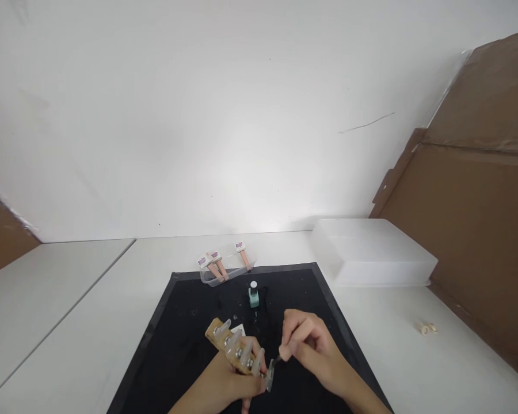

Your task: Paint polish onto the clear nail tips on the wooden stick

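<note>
My left hand is wrapped round a wooden nail-tip stand, which slants down to the right. Several clear false nails stick up from round metal holders along it. The clear nail tip at its lower right end lies nearest my right hand. My right hand is closed in a pinch on a thin dark-ended tool, whose end is at that nail tip; contact cannot be made out. Its handle is mostly hidden by the fingers. A small white piece shows behind the stand.
A teal nail polish bottle with a white top stands on the black mat. Behind it, a clear tray holds several pink sticks with white labels. A white translucent box and small cream rings lie right.
</note>
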`<state>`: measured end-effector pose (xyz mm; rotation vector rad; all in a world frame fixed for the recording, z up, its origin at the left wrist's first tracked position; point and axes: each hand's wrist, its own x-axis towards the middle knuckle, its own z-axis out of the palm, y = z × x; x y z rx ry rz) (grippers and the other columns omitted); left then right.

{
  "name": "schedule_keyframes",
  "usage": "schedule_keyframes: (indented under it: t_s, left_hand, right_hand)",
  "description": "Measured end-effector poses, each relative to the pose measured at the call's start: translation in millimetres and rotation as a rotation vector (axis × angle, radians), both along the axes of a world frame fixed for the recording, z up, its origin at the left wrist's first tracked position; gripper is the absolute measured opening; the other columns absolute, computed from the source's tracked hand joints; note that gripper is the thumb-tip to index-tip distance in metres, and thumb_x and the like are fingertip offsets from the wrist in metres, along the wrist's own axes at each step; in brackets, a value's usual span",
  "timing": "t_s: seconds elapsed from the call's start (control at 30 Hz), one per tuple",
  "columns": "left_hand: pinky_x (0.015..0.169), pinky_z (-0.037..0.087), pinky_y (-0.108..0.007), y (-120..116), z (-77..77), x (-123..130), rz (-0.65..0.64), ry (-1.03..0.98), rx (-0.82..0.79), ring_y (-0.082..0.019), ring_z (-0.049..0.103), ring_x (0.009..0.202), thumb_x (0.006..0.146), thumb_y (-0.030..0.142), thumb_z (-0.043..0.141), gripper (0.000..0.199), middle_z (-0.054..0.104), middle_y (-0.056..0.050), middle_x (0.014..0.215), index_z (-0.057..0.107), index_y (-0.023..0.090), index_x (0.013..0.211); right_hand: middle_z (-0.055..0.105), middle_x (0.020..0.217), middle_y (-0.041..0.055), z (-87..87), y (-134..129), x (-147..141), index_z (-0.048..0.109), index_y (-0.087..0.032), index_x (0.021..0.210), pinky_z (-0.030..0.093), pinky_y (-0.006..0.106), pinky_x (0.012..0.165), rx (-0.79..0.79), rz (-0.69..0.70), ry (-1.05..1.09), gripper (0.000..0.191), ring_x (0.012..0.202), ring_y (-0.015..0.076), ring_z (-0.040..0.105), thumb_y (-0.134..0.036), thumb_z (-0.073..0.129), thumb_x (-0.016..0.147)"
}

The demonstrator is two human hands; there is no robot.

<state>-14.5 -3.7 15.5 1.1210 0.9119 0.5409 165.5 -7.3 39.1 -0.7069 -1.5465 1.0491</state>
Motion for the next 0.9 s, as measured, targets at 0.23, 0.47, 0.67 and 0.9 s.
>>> schedule_keyframes:
  t_s: [0.23,0.47,0.67,0.9]
  left_hand:
    - [0.035,0.039,-0.018,3,-2.5,1,0.019,-0.021,0.010,-0.004,0.040,0.036,0.057,0.021,0.069,0.021,0.049,0.008,0.052,0.050,0.017,0.066]
    - [0.039,0.041,-0.018,3,-1.7,-2,-0.004,-0.073,0.049,-0.003,0.042,0.039,0.063,0.036,0.070,0.030,0.050,0.006,0.058,0.051,0.017,0.075]
    - [0.046,0.047,-0.023,2,-0.7,-4,-0.029,-0.150,0.086,-0.005,0.046,0.046,0.066,0.035,0.069,0.031,0.054,0.003,0.068,0.053,0.018,0.085]
    - [0.044,0.041,-0.020,0,4.5,-4,0.012,-0.177,0.121,-0.006,0.042,0.044,0.071,0.037,0.065,0.031,0.044,0.008,0.052,0.050,0.020,0.092]
  right_hand:
    - [0.059,0.062,0.0007,-0.1,-1,-3,0.052,-0.019,0.051,0.037,0.026,0.050,-0.038,-0.046,-0.091,0.025,0.053,0.0130,0.049,-0.015,0.058,0.076]
    - [0.058,0.071,0.0009,-9.7,5,-4,0.057,-0.020,0.061,0.042,0.026,0.055,0.028,-0.285,0.043,0.020,0.064,0.0153,0.054,-0.015,0.056,0.080]
    - [0.059,0.076,0.0009,-9.8,2,-4,0.061,-0.021,0.068,0.045,0.026,0.059,0.063,-0.347,0.094,0.018,0.068,0.0151,0.056,-0.016,0.054,0.084]
    - [0.060,0.077,0.0010,-8.3,2,-3,0.062,-0.022,0.071,0.045,0.026,0.060,0.064,-0.351,0.087,0.017,0.070,0.0154,0.057,-0.016,0.054,0.085]
